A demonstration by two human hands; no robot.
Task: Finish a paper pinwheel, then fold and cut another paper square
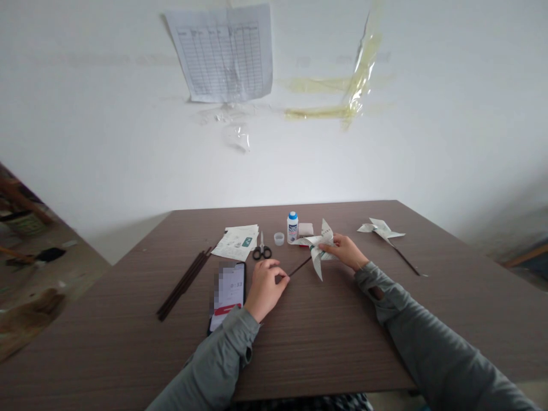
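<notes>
My right hand (345,252) pinches the edge of a folded paper pinwheel (317,246), which is printed white paper with pointed blades. A thin dark stick (299,266) runs from the pinwheel's back down to my left hand (265,290). The fingers of that hand are closed around the stick's lower end. The stick's upper end is hidden behind the paper. Both hands are above the middle of a brown wood-grain table (325,342). A smartphone (226,297) lies just beyond my left wrist.
Black scissors (261,250), a white glue bottle (292,226), a small clear cup (279,238) and paper sheets (237,242) stand near the far edge. Several dark sticks (184,283) lie at left, and a second pinwheel on a stick (381,229) lies at right.
</notes>
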